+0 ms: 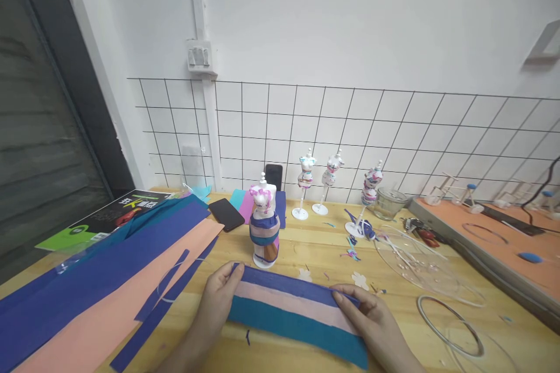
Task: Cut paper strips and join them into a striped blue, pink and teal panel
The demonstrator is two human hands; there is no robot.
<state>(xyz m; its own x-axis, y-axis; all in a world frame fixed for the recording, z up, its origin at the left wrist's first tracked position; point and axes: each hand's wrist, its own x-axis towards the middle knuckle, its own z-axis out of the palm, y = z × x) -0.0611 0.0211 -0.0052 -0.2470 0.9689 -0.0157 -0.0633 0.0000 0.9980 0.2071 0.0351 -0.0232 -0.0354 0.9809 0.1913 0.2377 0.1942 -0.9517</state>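
Both my hands hold a striped strip of layered navy, pink and teal sheet material, paper or cloth, stretched between them just above the table. My left hand pinches its upper left corner between thumb and fingers. At the upper right end, my right hand grips it, thumb on the front. Just beyond the strip stands a small mannequin, white and pink at the chest, wrapped around the waist in a similar navy, pink and teal band. Its lower part shows brown and purple patches above a white base.
Long blue and peach sheets cover the left side, beside a black phone. Three smaller mannequins on stands are at the back. A glass bowl, a grey ring, scraps and an orange-topped board lie right.
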